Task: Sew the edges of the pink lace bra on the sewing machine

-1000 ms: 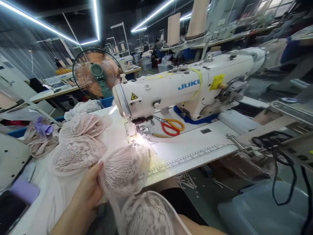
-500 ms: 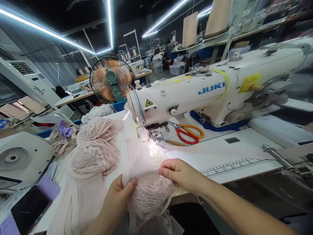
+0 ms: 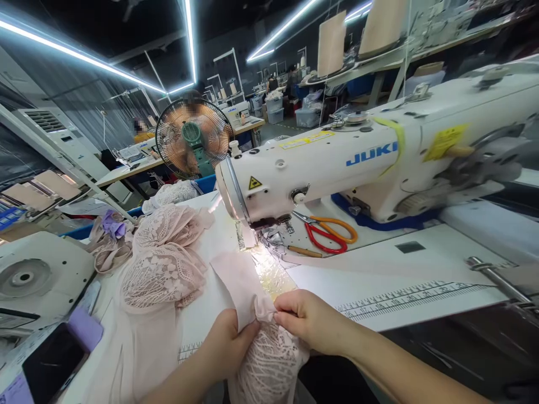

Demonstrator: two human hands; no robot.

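A pale pink lace bra (image 3: 272,365) hangs over the table's front edge, its plain fabric wing (image 3: 238,280) lying toward the needle area. My left hand (image 3: 229,342) pinches the fabric between thumb and fingers where wing and lace cup meet. Close beside it, my right hand (image 3: 305,320) grips the same bra at the bunched edge, fingertips pressed together. Just beyond the hands stands the white JUKI sewing machine (image 3: 320,157), its lamp lighting the presser foot area. The wing's far end lies in front of the foot, apart from it.
Scissors with red and orange handles (image 3: 330,233) lie under the machine arm beside a wooden-handled tool (image 3: 305,251). Several lace bras (image 3: 164,269) are piled on the left, near a black phone (image 3: 54,359). A fan (image 3: 193,134) stands behind; a ruler strip (image 3: 391,294) runs along the right.
Both hands have come closer together and lower, bunching the fabric between them. The wing has drawn back from the presser foot, and the lace cup has turned and slid toward me.
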